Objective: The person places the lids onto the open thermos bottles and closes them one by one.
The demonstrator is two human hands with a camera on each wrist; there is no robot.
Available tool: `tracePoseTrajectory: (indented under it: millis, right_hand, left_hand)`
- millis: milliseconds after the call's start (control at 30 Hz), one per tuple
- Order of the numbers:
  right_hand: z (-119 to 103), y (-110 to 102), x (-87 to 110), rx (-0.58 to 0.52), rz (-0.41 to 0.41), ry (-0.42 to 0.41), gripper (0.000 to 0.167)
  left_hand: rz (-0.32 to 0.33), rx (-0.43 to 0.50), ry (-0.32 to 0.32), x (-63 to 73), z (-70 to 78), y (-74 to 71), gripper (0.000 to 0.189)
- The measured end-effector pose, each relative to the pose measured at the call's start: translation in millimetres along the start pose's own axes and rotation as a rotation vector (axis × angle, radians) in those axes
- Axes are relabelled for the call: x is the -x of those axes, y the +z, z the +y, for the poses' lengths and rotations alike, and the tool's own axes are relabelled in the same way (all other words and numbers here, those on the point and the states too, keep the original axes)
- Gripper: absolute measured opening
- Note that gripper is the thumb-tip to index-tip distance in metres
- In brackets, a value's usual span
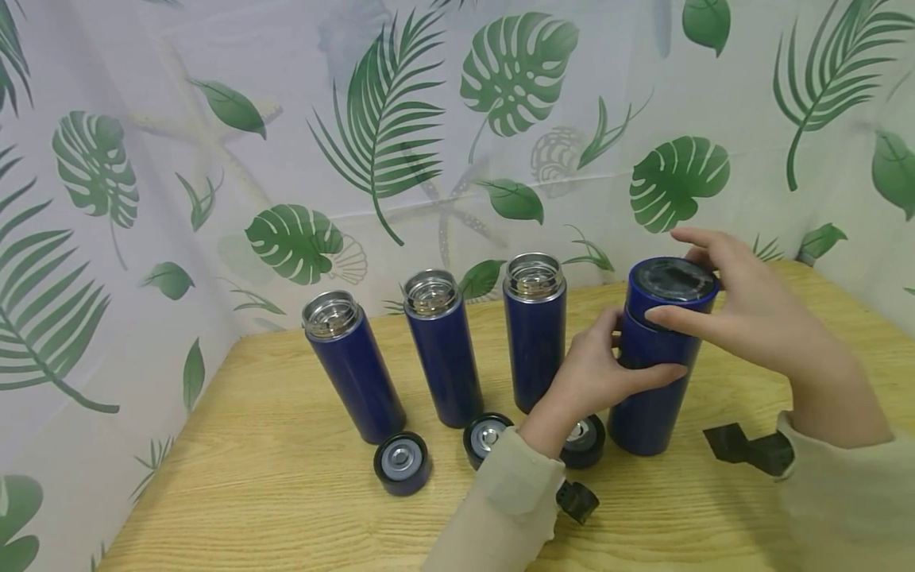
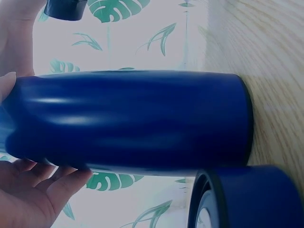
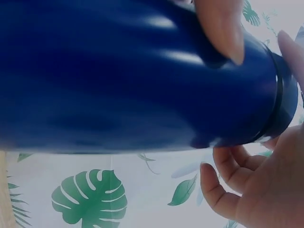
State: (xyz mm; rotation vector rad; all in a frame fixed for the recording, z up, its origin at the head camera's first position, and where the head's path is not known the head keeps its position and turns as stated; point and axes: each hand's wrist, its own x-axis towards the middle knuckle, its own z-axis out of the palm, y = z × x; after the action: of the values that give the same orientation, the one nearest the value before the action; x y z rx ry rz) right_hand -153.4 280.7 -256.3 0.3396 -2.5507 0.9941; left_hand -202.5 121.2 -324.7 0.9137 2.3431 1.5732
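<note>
Rightmost of the row stands a dark blue bottle [image 1: 646, 421] with its blue, black-topped lid [image 1: 672, 280] on its mouth. My left hand [image 1: 589, 365] grips the bottle's upper body, thumb across the front and fingers behind. From the right, my right hand [image 1: 765, 314] holds the lid, thumb at the near side and fingers at the far side. In the left wrist view the bottle [image 2: 142, 123] lies sideways across the picture, its base at the table. The right wrist view shows the seam between bottle [image 3: 118, 85] and lid [image 3: 287, 95].
Left of my hands stand three uncapped blue bottles [image 1: 357, 377], [image 1: 443, 365], [image 1: 534, 342] with steel mouths. Three lids lie upside down before them: one left [image 1: 403, 465], one middle [image 1: 488, 435], one [image 1: 582, 445] partly behind my left wrist. A leaf-patterned curtain [image 1: 443, 222] backs the wooden table [image 1: 286, 492].
</note>
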Motion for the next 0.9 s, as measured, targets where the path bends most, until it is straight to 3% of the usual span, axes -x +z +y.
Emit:
tracePoseTrajectory:
  millis: [233, 333, 700, 800, 900]
  right_hand:
    - [12.8, -1.5, 1.3, -0.175, -0.048, -0.185, 0.07]
    - [16.7, -1.7, 1.4, -0.224, -0.064, -0.224, 0.071]
    - [1.4, -2.4, 0.9, -0.035, -0.013, 0.014, 0.081]
    - [1.5, -3.2, 0.7, -0.035, -0.014, -0.012, 0.08]
    - [6.6, -3.4, 1.3, -0.1, -0.028, -0.095, 0.074]
  left_hand:
    - [-0.012, 0.03, 0.011, 0.2, -0.2, -0.2, 0.06]
    - [-0.017, 0.042, 0.011, 0.2, -0.6, -0.3, 0.06]
    - [-0.004, 0.019, 0.014, 0.0, -0.9, 0.1, 0.06]
    - [-0.006, 0.023, 0.017, -0.2, -1.1, 0.2, 0.061]
    - [-0.009, 0.029, 0.017, -0.1, -1.2, 0.1, 0.061]
